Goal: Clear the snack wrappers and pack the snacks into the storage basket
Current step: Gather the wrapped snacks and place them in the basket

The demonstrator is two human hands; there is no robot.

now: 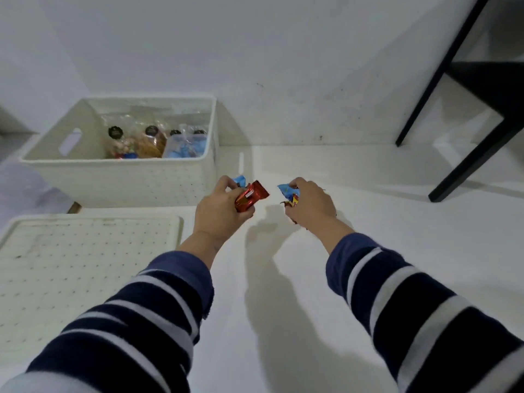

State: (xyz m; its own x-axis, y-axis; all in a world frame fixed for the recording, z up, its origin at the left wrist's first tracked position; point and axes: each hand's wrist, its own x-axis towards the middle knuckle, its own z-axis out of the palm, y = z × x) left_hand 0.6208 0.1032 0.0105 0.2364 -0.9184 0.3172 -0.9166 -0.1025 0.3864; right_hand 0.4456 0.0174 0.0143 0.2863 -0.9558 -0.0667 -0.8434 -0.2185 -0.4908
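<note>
My left hand (pixel 219 207) is shut on a red foil wrapper (pixel 251 195), and a light blue wrapper (pixel 239 180) pokes out past its fingers. My right hand (pixel 309 204) is shut on a bunch of wrappers, with a blue wrapper (pixel 285 190) on top and a yellow-and-red one (pixel 295 200) under it. Both hands hover above the white surface, just right of the white storage basket (pixel 119 180). Inside the basket, clear snack bags (pixel 147 141) with black round labels stand against its far side.
The basket's white lid (pixel 85 256) lies flat in front of the basket, at my left. A black chair leg (pixel 470 163) and frame stand at the far right. A white wall (pixel 283 66) rises behind the basket.
</note>
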